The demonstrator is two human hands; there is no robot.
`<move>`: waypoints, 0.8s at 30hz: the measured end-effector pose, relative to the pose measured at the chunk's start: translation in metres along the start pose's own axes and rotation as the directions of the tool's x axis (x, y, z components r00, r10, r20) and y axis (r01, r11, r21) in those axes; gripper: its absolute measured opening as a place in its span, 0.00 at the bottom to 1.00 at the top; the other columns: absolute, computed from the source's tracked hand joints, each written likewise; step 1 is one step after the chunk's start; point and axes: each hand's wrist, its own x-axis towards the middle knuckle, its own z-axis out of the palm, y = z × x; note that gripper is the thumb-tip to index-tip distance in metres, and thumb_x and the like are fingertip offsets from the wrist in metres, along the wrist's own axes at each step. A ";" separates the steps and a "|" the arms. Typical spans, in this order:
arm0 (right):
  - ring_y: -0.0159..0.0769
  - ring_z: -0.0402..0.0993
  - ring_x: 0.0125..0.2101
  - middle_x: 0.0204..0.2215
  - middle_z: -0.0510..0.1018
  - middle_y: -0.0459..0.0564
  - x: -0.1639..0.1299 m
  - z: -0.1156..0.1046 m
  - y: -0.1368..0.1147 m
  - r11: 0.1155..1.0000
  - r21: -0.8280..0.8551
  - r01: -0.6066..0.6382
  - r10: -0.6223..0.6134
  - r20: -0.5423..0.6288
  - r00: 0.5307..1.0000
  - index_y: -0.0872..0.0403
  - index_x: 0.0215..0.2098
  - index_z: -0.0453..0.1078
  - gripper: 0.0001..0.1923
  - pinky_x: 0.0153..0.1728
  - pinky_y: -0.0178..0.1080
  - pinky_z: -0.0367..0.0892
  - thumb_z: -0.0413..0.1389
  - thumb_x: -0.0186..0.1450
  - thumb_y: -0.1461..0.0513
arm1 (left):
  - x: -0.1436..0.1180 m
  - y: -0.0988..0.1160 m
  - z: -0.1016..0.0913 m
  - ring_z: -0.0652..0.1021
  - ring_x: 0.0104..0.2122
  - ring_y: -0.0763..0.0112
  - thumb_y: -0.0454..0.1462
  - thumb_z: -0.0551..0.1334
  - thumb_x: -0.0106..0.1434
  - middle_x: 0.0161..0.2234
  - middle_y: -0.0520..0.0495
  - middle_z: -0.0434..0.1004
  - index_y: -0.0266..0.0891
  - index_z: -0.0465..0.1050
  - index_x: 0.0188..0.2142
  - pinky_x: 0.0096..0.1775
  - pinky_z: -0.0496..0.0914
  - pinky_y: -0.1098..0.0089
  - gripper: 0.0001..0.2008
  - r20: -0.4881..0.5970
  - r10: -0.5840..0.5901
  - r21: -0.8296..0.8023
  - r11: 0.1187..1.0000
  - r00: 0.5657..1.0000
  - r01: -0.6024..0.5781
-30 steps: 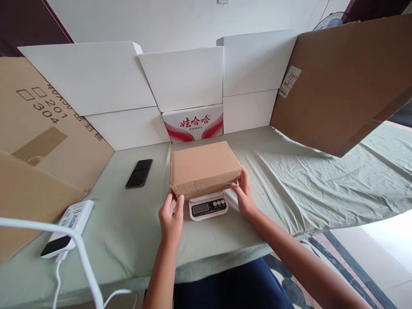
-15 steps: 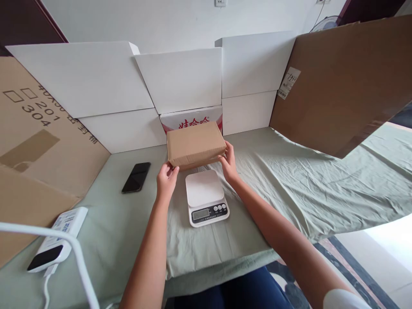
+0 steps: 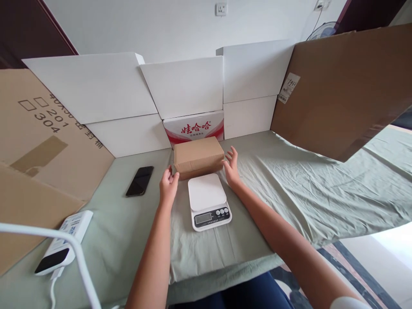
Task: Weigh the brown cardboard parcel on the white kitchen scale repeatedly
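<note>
A closed brown cardboard box rests on the cloth just behind a white digital kitchen scale. The scale's plate carries nothing, and its display looks blank. My left hand is at the box's front left corner, fingers parted and not gripping it. At the right end, my right hand has its fingers spread, with the thumb close to the box's side; whether it still touches is hard to tell.
A black phone lies left of the scale. Further left are a white power strip and a white cable. White boxes line the back, above a red-and-white printed carton. Large brown cardboard stands at both sides.
The brown box has come down from a raised, tilted hold onto the cloth behind the scale. Both hands have loosened from its ends, and the view has shifted slightly.
</note>
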 end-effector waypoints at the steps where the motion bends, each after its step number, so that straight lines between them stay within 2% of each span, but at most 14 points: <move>1: 0.49 0.60 0.66 0.67 0.57 0.57 0.002 -0.005 0.001 1.000 -0.009 -0.005 0.005 -0.046 0.999 0.44 0.70 0.45 0.42 0.66 0.59 0.58 0.54 0.60 0.55 | 0.002 -0.001 -0.005 0.71 0.65 0.55 0.39 0.65 0.64 0.65 0.30 0.69 0.36 0.70 0.60 0.64 0.65 0.55 0.25 -0.043 -0.006 -0.012 1.000 0.999 0.006; 5: 0.49 0.62 0.65 0.67 0.57 0.57 0.010 -0.024 0.006 0.997 -0.034 -0.063 0.057 -0.146 0.988 0.44 0.71 0.43 0.41 0.65 0.59 0.57 0.52 0.63 0.52 | 0.012 -0.006 -0.023 0.69 0.66 0.52 0.43 0.67 0.63 0.65 0.29 0.68 0.36 0.69 0.61 0.66 0.62 0.53 0.29 -0.182 -0.006 -0.036 0.999 0.983 -0.001; 10: 0.48 0.64 0.63 0.65 0.59 0.57 0.010 -0.026 0.016 0.996 -0.069 -0.058 0.048 -0.137 0.989 0.44 0.70 0.45 0.39 0.63 0.58 0.60 0.51 0.64 0.50 | 0.015 -0.007 -0.029 0.69 0.66 0.50 0.46 0.68 0.61 0.64 0.27 0.68 0.35 0.69 0.61 0.66 0.61 0.51 0.31 -0.216 0.004 -0.054 0.998 0.976 -0.016; 16: 0.48 0.67 0.61 0.63 0.65 0.57 0.008 -0.021 0.014 0.997 -0.053 -0.048 0.042 -0.098 0.994 0.46 0.67 0.55 0.34 0.63 0.57 0.62 0.52 0.63 0.52 | 0.009 -0.002 -0.018 0.69 0.66 0.50 0.43 0.69 0.62 0.64 0.28 0.69 0.35 0.70 0.60 0.66 0.62 0.52 0.29 -0.152 -0.003 -0.050 0.999 0.988 -0.005; 19: 0.49 0.68 0.61 0.62 0.67 0.58 0.007 -0.019 0.014 0.999 -0.023 -0.025 0.025 -0.010 1.000 0.47 0.66 0.57 0.34 0.61 0.56 0.65 0.54 0.63 0.52 | 0.004 0.002 -0.007 0.70 0.65 0.51 0.40 0.68 0.62 0.64 0.29 0.69 0.35 0.71 0.60 0.65 0.63 0.53 0.27 -0.067 -0.034 -0.081 0.996 0.997 0.028; 24: 0.48 0.70 0.59 0.64 0.68 0.56 0.002 -0.008 0.011 0.999 0.012 -0.035 0.032 0.163 0.986 0.48 0.70 0.53 0.40 0.61 0.55 0.66 0.56 0.61 0.54 | -0.002 0.006 0.005 0.72 0.64 0.55 0.36 0.65 0.64 0.64 0.33 0.71 0.36 0.71 0.60 0.65 0.64 0.56 0.24 0.074 -0.069 -0.072 0.995 0.995 0.075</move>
